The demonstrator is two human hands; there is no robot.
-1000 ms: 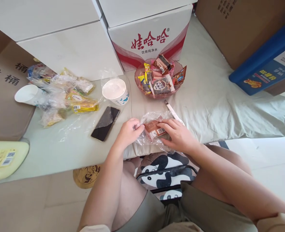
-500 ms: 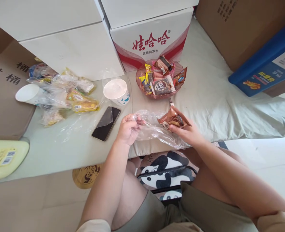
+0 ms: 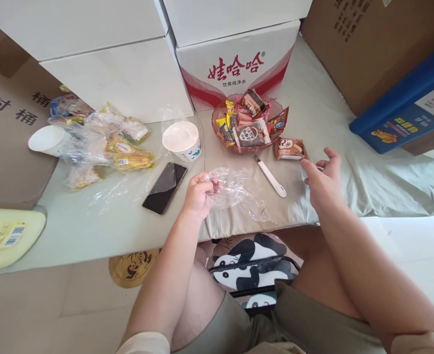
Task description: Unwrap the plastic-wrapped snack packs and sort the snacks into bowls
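My left hand (image 3: 201,192) is closed on a clear plastic bag (image 3: 235,189), which lies crumpled over the cloth to its right. My right hand (image 3: 324,178) hangs with fingers apart and holds nothing. Just left of its fingertips, a brown wrapped snack (image 3: 289,149) rests on the cloth. A white utility knife (image 3: 271,177) lies between the bag and that snack. Behind them stands a pink glass bowl (image 3: 222,140) heaped with wrapped snacks, a dark-and-white packet (image 3: 251,133) at its front.
A white paper cup (image 3: 182,140) stands behind the phone (image 3: 164,188). On the left, another cup (image 3: 47,140) lies tipped beside bagged yellow snacks (image 3: 131,160). Boxes (image 3: 239,69) line the back; a blue container (image 3: 404,103) is at right, a pale yellow jug (image 3: 12,238) at left.
My right hand has let go of the brown wrapped snack, now on the cloth beside the bowl, and has moved right. The utility knife has come into full view. My left hand keeps the bag.
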